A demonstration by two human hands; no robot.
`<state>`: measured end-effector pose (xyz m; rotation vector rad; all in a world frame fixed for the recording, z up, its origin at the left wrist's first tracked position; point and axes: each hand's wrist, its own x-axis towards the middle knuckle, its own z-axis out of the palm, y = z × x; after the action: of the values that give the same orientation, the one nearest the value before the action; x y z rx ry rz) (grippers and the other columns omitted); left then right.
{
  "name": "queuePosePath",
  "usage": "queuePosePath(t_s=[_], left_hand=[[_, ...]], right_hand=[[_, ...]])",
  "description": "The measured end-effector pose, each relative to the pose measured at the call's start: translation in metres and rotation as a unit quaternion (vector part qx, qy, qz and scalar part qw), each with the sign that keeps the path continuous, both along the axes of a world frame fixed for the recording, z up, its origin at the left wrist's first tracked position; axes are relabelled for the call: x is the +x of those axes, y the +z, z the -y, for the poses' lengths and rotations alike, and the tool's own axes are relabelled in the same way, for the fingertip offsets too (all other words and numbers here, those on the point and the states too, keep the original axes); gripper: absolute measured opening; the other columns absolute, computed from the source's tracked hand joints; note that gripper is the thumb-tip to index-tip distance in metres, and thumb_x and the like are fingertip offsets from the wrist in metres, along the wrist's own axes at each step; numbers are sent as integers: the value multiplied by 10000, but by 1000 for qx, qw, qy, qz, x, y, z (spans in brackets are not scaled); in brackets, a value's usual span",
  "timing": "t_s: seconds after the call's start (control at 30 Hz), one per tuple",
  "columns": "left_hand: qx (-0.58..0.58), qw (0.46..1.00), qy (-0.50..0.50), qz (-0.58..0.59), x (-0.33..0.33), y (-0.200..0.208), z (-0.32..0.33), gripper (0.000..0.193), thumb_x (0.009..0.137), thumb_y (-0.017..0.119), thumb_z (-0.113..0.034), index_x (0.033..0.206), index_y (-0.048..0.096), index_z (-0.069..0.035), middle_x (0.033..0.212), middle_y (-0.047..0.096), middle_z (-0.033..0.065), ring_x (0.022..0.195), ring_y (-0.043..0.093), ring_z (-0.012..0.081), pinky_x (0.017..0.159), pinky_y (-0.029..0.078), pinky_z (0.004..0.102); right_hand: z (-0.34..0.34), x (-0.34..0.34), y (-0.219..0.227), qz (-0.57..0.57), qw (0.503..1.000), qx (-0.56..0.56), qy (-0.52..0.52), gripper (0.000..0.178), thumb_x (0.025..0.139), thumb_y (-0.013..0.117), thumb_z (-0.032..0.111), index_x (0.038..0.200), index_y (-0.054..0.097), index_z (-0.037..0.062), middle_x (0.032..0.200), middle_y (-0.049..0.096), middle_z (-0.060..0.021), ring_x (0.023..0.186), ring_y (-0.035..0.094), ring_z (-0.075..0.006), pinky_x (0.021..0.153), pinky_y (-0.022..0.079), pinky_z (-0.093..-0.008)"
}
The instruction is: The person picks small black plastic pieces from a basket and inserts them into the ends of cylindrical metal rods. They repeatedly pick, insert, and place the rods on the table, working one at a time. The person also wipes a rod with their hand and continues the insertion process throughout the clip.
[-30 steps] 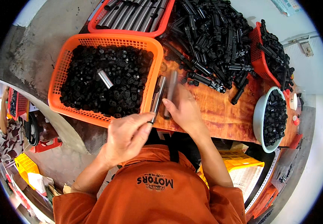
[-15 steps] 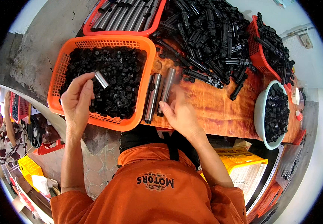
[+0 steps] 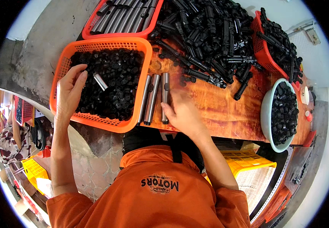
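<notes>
The right hand (image 3: 181, 114) rests on the wooden bench (image 3: 225, 110), fingers loosely spread and holding nothing, fingertips touching the near end of the rightmost of three metal tubes (image 3: 155, 98) lying side by side. Left of them, the left hand (image 3: 70, 93) reaches into the orange basket (image 3: 96, 121) of black caps (image 3: 118, 81), fingers part-open, beside a short metal sleeve (image 3: 100, 81); whether it grips anything cannot be told. Farther off lies a heap of black parts (image 3: 214, 34).

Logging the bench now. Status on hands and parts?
Left hand in orange basket, fingers on black caps. Right hand beside three metal tubes. Nothing blocking.
</notes>
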<state>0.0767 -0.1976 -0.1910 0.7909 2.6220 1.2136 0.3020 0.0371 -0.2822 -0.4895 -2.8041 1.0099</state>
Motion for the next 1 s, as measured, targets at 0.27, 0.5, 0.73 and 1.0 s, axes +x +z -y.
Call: queuePosePath(t_s=[0.27, 0.5, 0.73, 1.0], left_hand=[[-64, 996, -36, -41, -6, -6, 1, 276, 928, 606, -177, 1134, 613, 6, 779, 597, 44, 726, 531, 91, 674, 447, 259], [-195, 970, -101, -101, -33, -3, -21, 358, 876, 651, -260, 1143, 613, -25, 1081, 643, 127, 877, 639, 272, 765, 498, 353], [-192, 967, -130, -105, -48, -30, -62, 824, 779, 684, -574, 1340, 457, -15, 1263, 555, 206, 1143, 565, 329, 878, 480, 405], [-233, 917, -261, -192, -10, -39, -81, 784, 734, 747, -463, 1319, 439, -42, 1285, 472, 192, 1172, 506, 385, 959, 442, 444]], right_hand=[[-4, 7, -7, -42, 999, -20, -3, 506, 936, 539, 338, 1221, 485, -77, 636, 616, -238, 625, 635, -417, 584, 506, -502], [-5, 7, -10, -101, 994, -39, -27, 375, 924, 575, 258, 1178, 556, -17, 792, 661, -235, 716, 657, -403, 632, 528, -461], [-6, 9, -18, -163, 984, -54, -37, 284, 894, 616, 163, 1129, 593, 3, 881, 671, -224, 779, 666, -379, 659, 542, -422], [-3, 13, -22, -158, 987, 5, -43, 264, 904, 588, 195, 1113, 587, 33, 758, 669, -170, 677, 667, -335, 591, 540, -415]])
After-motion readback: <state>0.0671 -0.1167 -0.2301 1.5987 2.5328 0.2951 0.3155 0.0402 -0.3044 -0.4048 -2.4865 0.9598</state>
